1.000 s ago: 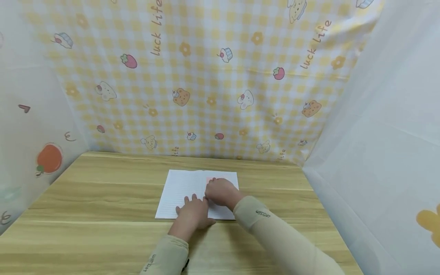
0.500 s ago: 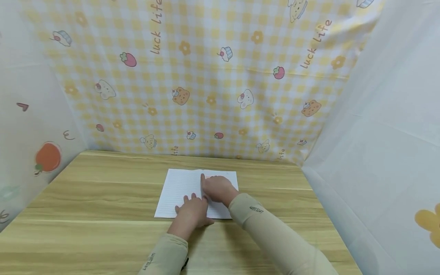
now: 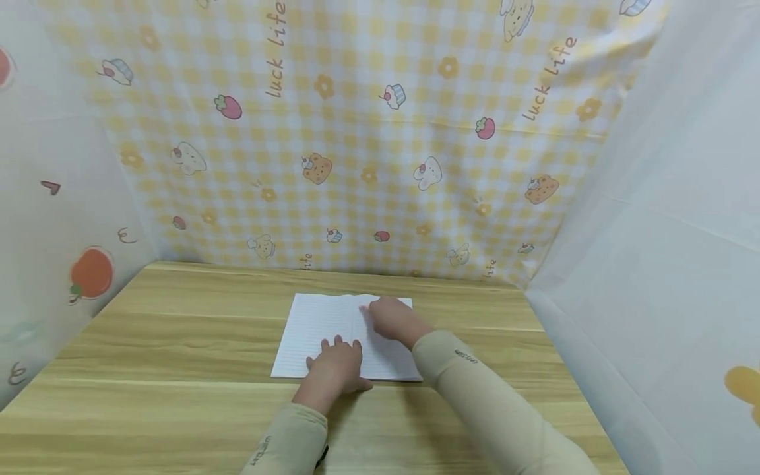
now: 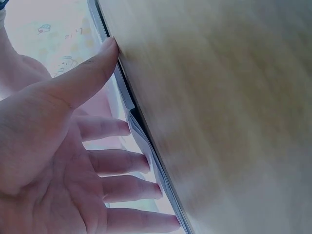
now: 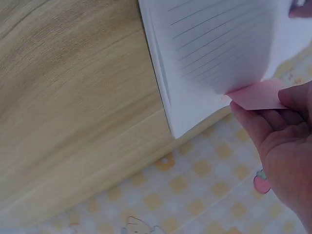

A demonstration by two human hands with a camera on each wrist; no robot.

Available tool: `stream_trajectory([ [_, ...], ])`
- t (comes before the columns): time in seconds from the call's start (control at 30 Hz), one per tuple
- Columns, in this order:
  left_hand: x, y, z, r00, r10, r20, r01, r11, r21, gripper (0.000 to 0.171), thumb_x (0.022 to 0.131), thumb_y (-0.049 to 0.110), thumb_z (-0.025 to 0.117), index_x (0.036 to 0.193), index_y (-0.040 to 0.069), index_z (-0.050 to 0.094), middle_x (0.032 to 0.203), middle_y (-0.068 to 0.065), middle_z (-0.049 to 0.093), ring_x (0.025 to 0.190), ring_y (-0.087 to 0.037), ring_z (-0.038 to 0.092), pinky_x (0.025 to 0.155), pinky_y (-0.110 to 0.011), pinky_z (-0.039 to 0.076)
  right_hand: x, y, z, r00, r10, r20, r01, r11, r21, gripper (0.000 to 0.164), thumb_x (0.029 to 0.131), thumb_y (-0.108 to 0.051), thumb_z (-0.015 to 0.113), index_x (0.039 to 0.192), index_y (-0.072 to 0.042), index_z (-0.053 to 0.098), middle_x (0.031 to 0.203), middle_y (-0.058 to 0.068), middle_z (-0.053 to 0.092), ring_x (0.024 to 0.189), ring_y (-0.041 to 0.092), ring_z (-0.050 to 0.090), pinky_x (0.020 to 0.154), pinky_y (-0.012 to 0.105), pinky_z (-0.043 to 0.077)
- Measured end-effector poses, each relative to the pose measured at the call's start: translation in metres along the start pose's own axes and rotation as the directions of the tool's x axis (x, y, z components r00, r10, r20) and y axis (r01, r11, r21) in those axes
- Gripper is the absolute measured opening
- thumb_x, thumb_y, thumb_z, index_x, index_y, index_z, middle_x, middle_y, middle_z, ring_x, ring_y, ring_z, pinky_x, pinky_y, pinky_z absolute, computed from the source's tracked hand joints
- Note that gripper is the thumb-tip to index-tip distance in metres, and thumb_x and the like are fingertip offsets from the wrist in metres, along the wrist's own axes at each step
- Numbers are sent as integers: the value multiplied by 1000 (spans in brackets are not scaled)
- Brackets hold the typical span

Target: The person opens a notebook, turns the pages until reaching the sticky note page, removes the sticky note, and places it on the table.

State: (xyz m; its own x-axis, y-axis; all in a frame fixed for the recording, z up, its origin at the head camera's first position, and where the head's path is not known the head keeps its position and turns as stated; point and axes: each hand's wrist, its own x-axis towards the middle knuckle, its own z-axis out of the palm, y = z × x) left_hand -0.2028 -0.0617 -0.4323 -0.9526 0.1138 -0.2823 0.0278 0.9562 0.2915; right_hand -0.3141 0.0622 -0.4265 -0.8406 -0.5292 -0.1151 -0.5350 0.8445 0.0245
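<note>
An open notebook (image 3: 315,320) with lined white pages lies flat on the wooden table. My left hand (image 3: 334,366) rests on its near part by the centre fold, fingers spread, thumb out past the near edge. In the left wrist view the fingers (image 4: 131,189) are straight along the notebook's edge. Over the far part of the right page, my right hand (image 3: 396,320) pinches a small pink sticky note (image 5: 257,95) between thumb and fingers. One edge of the note meets the page, and the rest tilts up from it. In the head view the right hand mostly covers the note.
The wooden table (image 3: 178,343) extends to both sides of the notebook. Behind it hangs a yellow checked curtain (image 3: 356,211) with printed figures. A white sheet (image 3: 641,277) closes off the right side, and another printed sheet stands at the left.
My right hand slid up along the fold with a finger extended, then shifted right and now holds the pink note at the far part of the page. The left hand has stayed in place.
</note>
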Motion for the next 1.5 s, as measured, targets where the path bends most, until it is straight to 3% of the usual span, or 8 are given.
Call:
stream_trajectory([
  [0.17, -2, 0, -1, 1000, -7, 1, 7, 1000, -2, 88, 77, 51, 78, 145, 7, 45, 153, -29, 35, 141, -54, 29, 99, -78, 33, 2, 12, -12, 996, 89, -26, -81, 969, 232, 23, 100, -10, 47, 104, 1, 67, 86, 9, 67, 69, 16, 55, 65, 32, 50],
  [0.4, -3, -2, -1, 1000, -7, 9, 7, 1000, 2, 87, 79, 50, 77, 146, 7, 44, 153, -29, 34, 141, -54, 28, 99, -77, 34, -11, 28, -42, 966, 233, -116, -127, 811, 571, 33, 98, -5, 40, 111, 10, 65, 75, 16, 64, 63, 29, 58, 56, 32, 51],
  [0.5, -3, -2, -1, 1000, -8, 13, 8, 1000, 1, 86, 80, 50, 77, 147, 7, 43, 154, -29, 34, 142, -54, 28, 100, -77, 33, -26, 32, -54, 962, 235, -137, -134, 848, 513, 37, 99, -6, 40, 128, 2, 62, 95, 20, 71, 84, 36, 66, 75, 40, 57],
  [0.7, -3, -2, 1, 1000, -6, 12, 6, 1000, 10, 86, 81, 50, 75, 148, 7, 41, 154, -29, 32, 142, -54, 27, 100, -77, 33, -60, 41, -54, 987, 160, -24, -144, 933, 331, 38, 94, 2, 43, 128, 7, 57, 70, 7, 59, 48, 13, 48, 43, 21, 44],
  [0.8, -3, -1, 3, 1000, -6, 9, 6, 1000, 15, 87, 81, 50, 75, 148, 7, 40, 155, -29, 31, 143, -54, 26, 100, -78, 32, -77, 45, -44, 990, 143, -15, -137, 968, 210, 26, 88, 5, 51, 110, 6, 65, 72, 7, 60, 54, 14, 50, 46, 22, 46],
  [0.97, -3, 0, 6, 1000, -6, 11, 6, 1000, 24, 86, 82, 50, 74, 149, 8, 40, 155, -28, 31, 143, -53, 25, 101, -77, 32, -101, 52, -19, 991, 131, 34, -133, 987, 84, 8, 90, 2, 58, 87, 0, 65, 66, 5, 55, 55, 15, 46, 48, 25, 43],
  [1.13, -1, 0, 8, 1000, -2, 12, 1, 1000, 30, 86, 83, 50, 73, 149, 8, 39, 156, -28, 30, 143, -53, 25, 101, -77, 33, -116, 52, 3, 996, 92, 6, -92, 996, 5, 27, 93, -3, 56, 66, -6, 58, 56, 1, 49, 50, 12, 39, 43, 26, 39],
  [1.5, 1, 1, 7, 1000, 5, 15, -5, 999, 34, 86, 84, 51, 72, 150, 8, 38, 156, -28, 29, 144, -53, 24, 102, -76, 32, -139, 48, 28, 996, 88, 0, -88, 994, -59, 15, 86, -5, 66, 74, -6, 57, 69, 8, 59, 59, 16, 50, 57, 36, 50],
])
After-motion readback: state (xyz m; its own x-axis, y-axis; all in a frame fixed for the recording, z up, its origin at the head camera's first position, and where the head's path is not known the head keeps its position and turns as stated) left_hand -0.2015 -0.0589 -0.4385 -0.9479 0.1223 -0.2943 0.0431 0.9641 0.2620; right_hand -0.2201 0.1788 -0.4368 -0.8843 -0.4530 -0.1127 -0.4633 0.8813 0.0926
